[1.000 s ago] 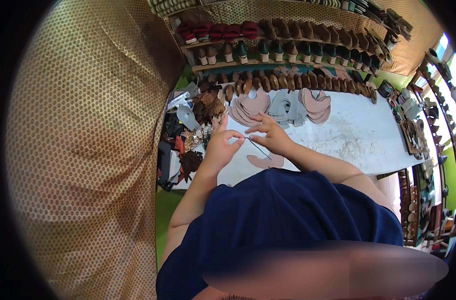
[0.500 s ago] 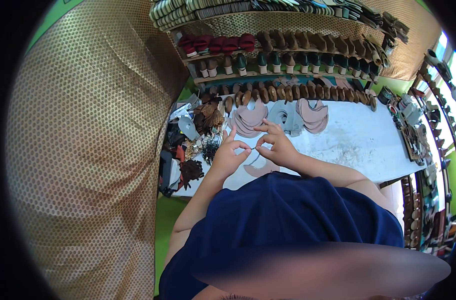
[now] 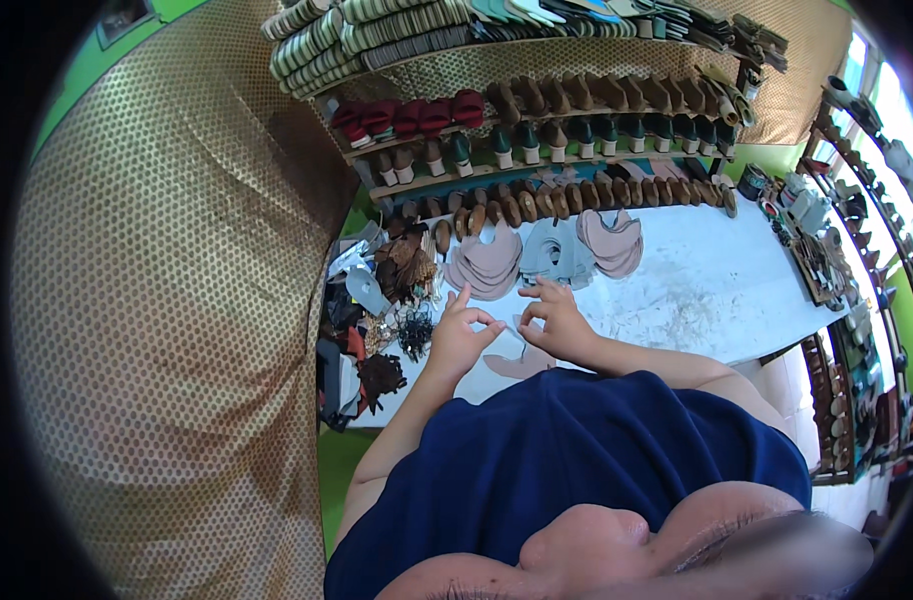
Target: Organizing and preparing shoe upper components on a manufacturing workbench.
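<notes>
My left hand (image 3: 464, 335) is closed in a pinch of thumb and forefinger, with the other fingers raised. Just to its right, my right hand (image 3: 560, 325) makes a similar pinch, a small gap separating the two. A thin greyish strip (image 3: 522, 349) shows between the fingertips and hangs down; its ends are too small to make out. Below the hands, near my body, a pinkish-beige curved shoe-upper piece (image 3: 517, 367) lies on the white table (image 3: 677, 290). Beyond them lie a left stack of pinkish curved pieces (image 3: 487, 265), grey pieces (image 3: 552, 262) and another pinkish stack (image 3: 614, 250).
At the table's left sit brown scraps (image 3: 405, 265), a tangle of black strips (image 3: 415, 332) and other clutter. Behind, a rack holds red shoes (image 3: 424, 112), brown shoes (image 3: 577, 92) and green heeled shoes (image 3: 609, 132). Tools and containers (image 3: 812, 245) line the right edge. A patterned curtain (image 3: 177, 300) hangs left.
My fingertips have drawn slightly apart; before, they nearly met over the thin strip. The whole view has shifted, so the table and rack sit a little lower and further left.
</notes>
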